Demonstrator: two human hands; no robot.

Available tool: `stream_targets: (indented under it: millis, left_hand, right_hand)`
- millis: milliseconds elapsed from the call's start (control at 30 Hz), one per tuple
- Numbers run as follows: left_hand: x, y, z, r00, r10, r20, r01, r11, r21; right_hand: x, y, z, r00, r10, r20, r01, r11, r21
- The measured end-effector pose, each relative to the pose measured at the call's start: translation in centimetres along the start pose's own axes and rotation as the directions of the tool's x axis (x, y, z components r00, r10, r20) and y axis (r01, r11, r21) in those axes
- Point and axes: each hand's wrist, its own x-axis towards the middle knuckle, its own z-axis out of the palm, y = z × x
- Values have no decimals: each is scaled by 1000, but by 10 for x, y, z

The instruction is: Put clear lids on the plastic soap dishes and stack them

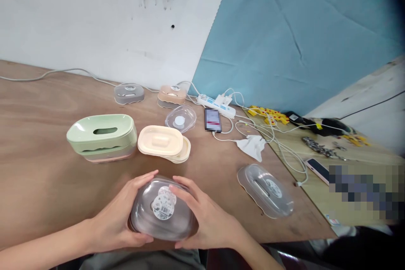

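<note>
Clasping grey cover (163, 222), left fingers (144, 180), right fingers (184, 196), near table edge (303, 235), open wood (31, 185) leftward

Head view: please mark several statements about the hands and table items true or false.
1. Both the left hand and right hand hold the clear grey box. True.
2. The green box stands right of the cream lids. False: the green box stands left of the cream lids.
3. Two round stickers overlap on the clear grey box. True.
4. The lit phone lies beside the left hand. False: the lit phone lies beside the power strip.
5. The white tissue lies right of the lit phone. True.
</note>
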Motion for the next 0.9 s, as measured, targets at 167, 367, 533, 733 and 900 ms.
stream_targets:
  millis: [167,367,533,733,900]
  left_hand:
    - [0,3,-1,1000,-25,-20,23,998,-60]
    - [-4,2,-3,999,-2,-52,-2,997,-75]
    - [-14,-5,-3,995,50,-82,-53,998,-27]
    - [-20,-8,-5,996,58,-66,-55,997,55]
    - [-17,-6,-7,998,59,-35,-57,996,75]
  right_hand:
    - [-1,3,12,986,-85,-145,84,996,-11]
    - [-5,-1,17,978,-113,-174,113,994,-11]
    - [-3,-5,20,969,-182,-168,181,983,-25]
    - [-2,-5,27,955,-249,-161,239,968,-74]
    - [-2,2,37,948,-232,-218,241,971,14]
